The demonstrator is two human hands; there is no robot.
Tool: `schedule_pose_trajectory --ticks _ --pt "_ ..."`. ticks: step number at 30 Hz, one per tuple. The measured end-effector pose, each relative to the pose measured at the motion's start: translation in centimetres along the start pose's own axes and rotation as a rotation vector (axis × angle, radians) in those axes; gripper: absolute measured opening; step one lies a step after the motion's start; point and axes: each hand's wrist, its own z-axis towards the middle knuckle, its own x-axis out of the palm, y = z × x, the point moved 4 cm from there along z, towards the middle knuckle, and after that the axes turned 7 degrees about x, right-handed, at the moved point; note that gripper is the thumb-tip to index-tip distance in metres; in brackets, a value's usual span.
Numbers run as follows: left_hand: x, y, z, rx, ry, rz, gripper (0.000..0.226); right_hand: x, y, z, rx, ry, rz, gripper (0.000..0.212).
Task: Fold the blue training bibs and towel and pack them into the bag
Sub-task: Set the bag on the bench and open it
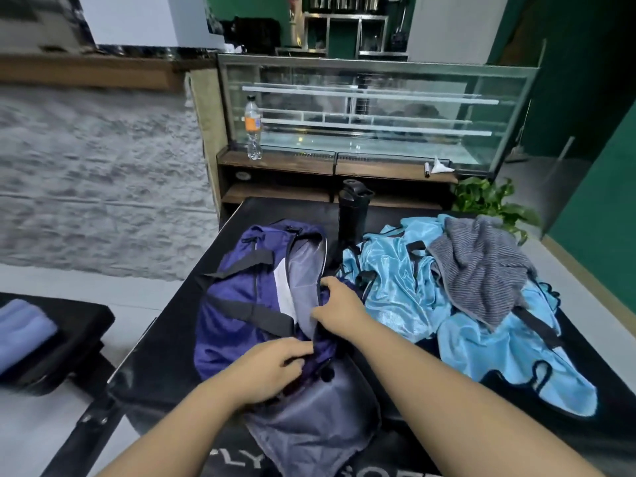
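Both forearms bare, reaching forward from the lower edge of view toward the bag (pixel 241 297), which serves as landmark. Left hand (pixel 272 368) sits at the bag's near end, palm down, fingers curled and pinching fabric at the edge of the opening. Right hand (pixel 339 309) lies farther along the same opening, just beyond the left, knuckles up, fingers bent and gripping the opening's right-hand rim. The 2 hands are close together but not touching. Right forearm crosses in from the bag's right.

light: dim, even indoor | shadows: soft | blur: left side | edges: fisheye-bent
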Motion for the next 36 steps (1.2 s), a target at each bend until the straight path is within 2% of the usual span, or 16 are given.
schedule_pose_trajectory --ticks 2,3,5,6,7,9,11,14,18,20,24,30,32,33,35,36 --pt "-1.7 -0.7 0.2 -0.026 -0.074 -0.321 0.046 -1.2 0.4 -0.3 -0.093 -0.036 -0.004 0.044" --pt "-3.3 -0.7 0.5 -0.031 -0.182 -0.409 0.051 -1.9 0.7 -0.4 -0.149 -0.045 -0.020 0.046" --pt "-7.7 -0.5 1.1 0.081 -0.473 -0.229 0.049 -3.4 1.5 -1.0 -0.255 -0.047 -0.053 0.047" --pt "-9.6 -0.6 1.4 0.144 -0.548 -0.077 0.048 -4.3 2.0 -1.3 -0.299 -0.047 -0.071 0.048" --pt "-11.1 -1.0 1.8 0.186 -0.551 0.074 0.052 -5.1 2.6 -1.7 -0.344 -0.053 -0.092 0.049" --pt "-13.1 -1.8 2.9 0.170 -0.417 0.301 0.071 -6.7 4.2 -2.4 -0.450 -0.079 -0.130 0.051" --pt "-14.9 -3.2 3.6 0.131 -0.339 0.508 0.065 -8.2 6.1 -3.1 -0.557 -0.140 -0.185 0.050" --pt "-17.6 -5.5 3.1 0.274 -0.478 0.628 0.038 -10.2 9.4 -4.2 -0.711 -0.281 -0.268 0.050" --pt "-20.5 -6.4 1.1 0.150 -0.638 0.567 0.023 -12.7 13.6 -4.4 -0.852 -0.482 -0.276 0.056" --pt "-21.6 -6.1 0.3 0.098 -0.780 0.427 0.020 -13.3 14.7 -3.6 -0.793 -0.546 -0.280 0.063" --pt "-23.2 -5.2 -0.8 0.026 -1.007 0.167 0.035 -12.2 13.5 -1.9 -0.541 -0.552 -0.280 0.079" --pt "-25.1 -5.0 -1.0 -0.034 -1.114 0.073 0.038 -5.6 8.0 1.2 -0.055 -0.281 -0.079 0.094" --pt "-26.0 -4.9 -1.0 -0.034 -1.149 0.041 0.038 -3.4 6.2 1.9 0.091 -0.170 -0.047 0.082" --pt "-26.5 -4.8 -0.9 -0.030 -1.160 0.027 0.038 -2.5 5.7 2.2 0.120 -0.126 -0.039 0.066" --pt "-27.2 -4.3 -0.8 -0.022 -1.163 0.040 0.037 -1.5 5.9 2.5 0.073 -0.116 -0.049 0.028" --pt "-27.4 -3.9 -0.8 -0.023 -1.155 0.057 0.037 -1.5 6.4 2.5 0.032 -0.149 -0.037 0.025"
